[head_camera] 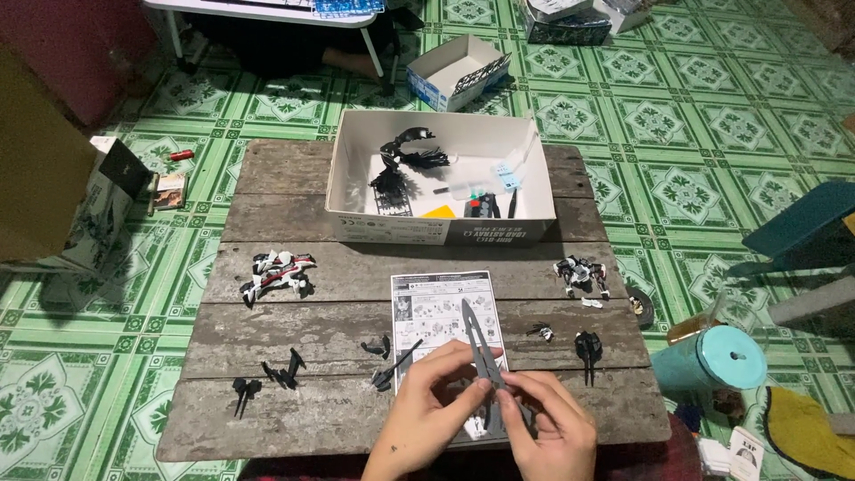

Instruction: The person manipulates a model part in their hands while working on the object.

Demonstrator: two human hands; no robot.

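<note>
Down at the near edge of the weathered plank table [267, 178], both hands work close together over the printed instruction sheet [436, 307]. The left hand [426, 411] and the right hand [545, 426] each pinch the lower end of a slim grey tweezer-like tool [477, 343], fingers closed on it from either side, its point aimed away toward the far side of the table. It is thin, dark grey and forked, two narrow legs meeting at a sharp tip, and it lies across the lower right part of the sheet.

Room to move is best in the middle band of planks; the left holds a white, red and black model piece [278, 272] and small black parts [283, 372] near the front edge, the right a second small white and black figure [581, 274] and a black clawed part [587, 347]. An open white cardboard box [356, 178] takes up the far edge, with black plastic frames [408, 160] inside. Off the right side stands a teal round container [712, 356] on the green tiled floor [712, 116].

Something pale sits under the hands by the sheet's bottom edge, mostly covered; I cannot tell what it is. Both wrists are cut off by the frame.
</note>
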